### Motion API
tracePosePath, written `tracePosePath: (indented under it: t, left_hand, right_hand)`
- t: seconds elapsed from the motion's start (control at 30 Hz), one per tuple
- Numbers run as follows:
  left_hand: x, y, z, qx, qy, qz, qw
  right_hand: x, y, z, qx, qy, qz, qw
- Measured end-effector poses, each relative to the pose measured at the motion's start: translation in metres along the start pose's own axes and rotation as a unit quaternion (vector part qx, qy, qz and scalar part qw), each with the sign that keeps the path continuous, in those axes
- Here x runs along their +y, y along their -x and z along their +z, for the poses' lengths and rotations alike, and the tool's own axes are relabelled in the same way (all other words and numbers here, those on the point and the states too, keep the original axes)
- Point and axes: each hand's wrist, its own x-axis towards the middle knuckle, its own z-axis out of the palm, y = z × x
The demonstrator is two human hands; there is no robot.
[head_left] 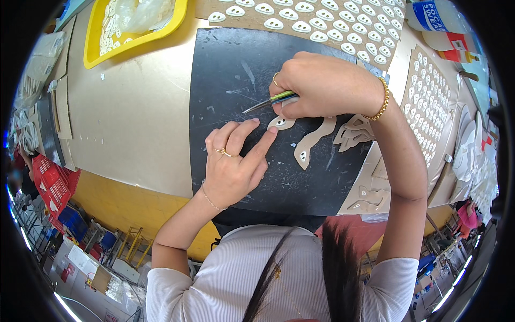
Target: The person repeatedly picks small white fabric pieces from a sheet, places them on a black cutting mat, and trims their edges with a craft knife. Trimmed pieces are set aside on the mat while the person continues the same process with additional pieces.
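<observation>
My right hand [322,83] is closed around a slim tool [260,106] with a sharp metal tip and a green part; its exact kind is unclear. Under that hand lies a curved beige piece [289,124], partly hidden, with a small white oval patch with dark holes [280,122] on its end. My left hand [234,165] has its fingers apart, the index fingertip pressing that end against the black mat [230,70]. Just to the right, another wavy beige piece [310,143] bears a similar patch. Several beige cutouts [354,133] overlap beside my right wrist.
Rows of white oval patches cover a brown board [257,20] at the back and another board [413,104] at right. A yellow tray [92,51] holds loose patches and a plastic bag. White bottles [448,40] stand far right. More beige pieces [370,199] lie at near right.
</observation>
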Motion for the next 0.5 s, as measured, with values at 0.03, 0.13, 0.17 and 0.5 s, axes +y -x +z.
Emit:
tracePosePath:
  t: [0.03,0.13,0.17,0.5]
  left_hand:
    - [-0.0001,0.0,0.0003,0.001,-0.001,0.0,1.0]
    - [0.0,-0.0001,0.0005,0.003,-0.004,0.001,1.0]
    - [0.0002,-0.0002,0.0001,0.001,-0.005,0.001,1.0]
    - [0.0045,-0.0054,-0.0023,-0.003,-0.036,0.009,0.999]
  right_hand:
    - [-0.001,0.0,-0.001,-0.003,-0.004,0.004,1.0]
    - [-0.0003,-0.0004,-0.0003,-0.001,-0.004,0.0,1.0]
    - [0.0001,-0.0005,0.0002,0.002,-0.002,-0.004,1.0]
    - [-0.002,-0.0001,-0.0024,-0.013,0.023,0.014,1.0]
